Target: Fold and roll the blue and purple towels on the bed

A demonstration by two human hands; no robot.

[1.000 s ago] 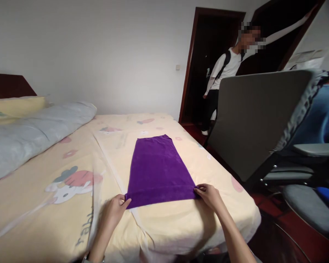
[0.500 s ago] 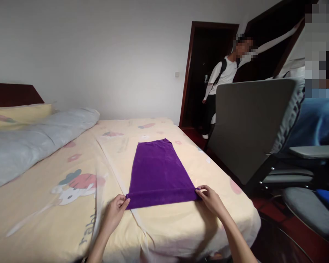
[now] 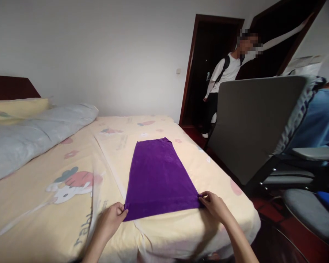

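Observation:
A purple cloth [image 3: 159, 171] lies spread on the bed, narrow at its far edge and wider toward me. My left hand [image 3: 113, 217] pinches its near left corner between thumb and fingers. At the near right corner, my right hand [image 3: 212, 204] grips the cloth's edge in the same way. The near edge of the cloth lies nearly flat, with a faint crease line just above it. One far corner, at the right, looks slightly folded.
The patterned bed sheet [image 3: 71, 215] lies beneath, with a grey rolled quilt [image 3: 44, 135] and yellow pillow [image 3: 16, 107] at left. A grey chair back [image 3: 254, 124] stands right of the bed. A person [image 3: 227, 73] in white stands by the door; another in blue [image 3: 315, 120] sits at right.
The folded band along the cloth's near edge has opened out flatter, and that edge reaches closer to me. Both hands have moved slightly nearer with the corners. The view has shifted a little.

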